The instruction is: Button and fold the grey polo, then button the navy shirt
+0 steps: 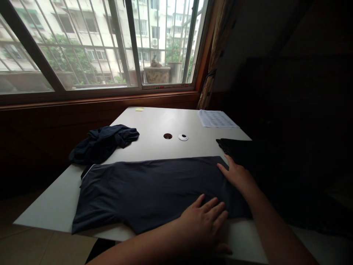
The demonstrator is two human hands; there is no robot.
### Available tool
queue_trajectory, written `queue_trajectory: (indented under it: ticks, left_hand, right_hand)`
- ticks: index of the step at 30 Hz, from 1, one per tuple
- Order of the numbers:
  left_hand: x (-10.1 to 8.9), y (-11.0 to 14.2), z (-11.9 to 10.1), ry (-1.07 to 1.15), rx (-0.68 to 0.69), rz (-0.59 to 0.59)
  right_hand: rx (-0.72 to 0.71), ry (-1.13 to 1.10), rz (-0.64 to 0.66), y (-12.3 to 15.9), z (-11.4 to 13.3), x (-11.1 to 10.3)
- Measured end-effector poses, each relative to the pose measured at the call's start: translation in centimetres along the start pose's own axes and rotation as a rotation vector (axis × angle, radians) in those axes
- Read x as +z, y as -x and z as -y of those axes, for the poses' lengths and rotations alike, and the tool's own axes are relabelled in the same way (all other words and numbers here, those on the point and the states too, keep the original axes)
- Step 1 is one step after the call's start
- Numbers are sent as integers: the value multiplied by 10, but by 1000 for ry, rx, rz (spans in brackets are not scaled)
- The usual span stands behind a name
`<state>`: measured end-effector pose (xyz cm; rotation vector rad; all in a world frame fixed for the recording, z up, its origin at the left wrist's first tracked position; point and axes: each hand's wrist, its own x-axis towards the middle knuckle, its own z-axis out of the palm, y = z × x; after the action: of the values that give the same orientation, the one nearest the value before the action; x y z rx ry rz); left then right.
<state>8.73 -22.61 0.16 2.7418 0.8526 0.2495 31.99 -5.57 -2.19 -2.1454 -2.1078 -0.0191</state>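
Note:
A dark navy shirt [154, 187] lies spread sideways on the white table [154, 147]. Its collar, edged with a pale line, points left, and a sleeve reaches the table's front edge. My left hand [205, 221] rests flat on the shirt's lower right part, fingers spread. Farther right, my right hand [235, 175] touches the shirt's right end near its far corner. Thumb and index finger show apart there; the other fingers are mostly hidden. Just beyond this hand is a folded dark cloth item [237, 146], its right side lost in shadow.
A crumpled dark garment [106, 143] hangs partly over the table's left edge. Near the back are a round cable hole [167, 136], a white ring-shaped cover [183, 137], printed sheets [217, 119] and a yellow note [139, 109]. A barred window [110, 44] stands behind.

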Motion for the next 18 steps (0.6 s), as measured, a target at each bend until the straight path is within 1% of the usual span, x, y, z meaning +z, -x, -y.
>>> queue_trajectory:
  ticks: [3, 5, 7, 9, 10, 12, 15, 17, 18]
  left_hand:
    - [-4, -15, 0, 25, 91, 50]
    - [-14, -13, 7, 56, 176, 86]
    - [-27, -3, 21, 97, 232, 97]
    - [-40, 13, 40, 104, 193, 53]
    - [-45, 23, 51, 95, 146, 23]
    - [-52, 43, 72, 59, 62, 4]
    - [-55, 74, 96, -7, -64, 5]
    - [-53, 91, 104, -35, -101, 14]
    - [-51, 96, 105, -41, -108, 19]
  right_hand:
    - [19, -19, 7, -2, -5, 0]
    - [4, -42, -2, -3, -7, 0]
    - [-29, -53, -8, -3, -9, 1]
    - [-56, -46, -3, -2, -9, 3]
    - [-67, -40, -1, -2, -9, 4]
    - [-87, -21, 1, -1, -9, 5]
    - [-142, 14, 7, 1, -11, 3]
    - [-177, 49, -17, 4, -11, -2]
    - [-188, 77, -53, 6, -8, -6]
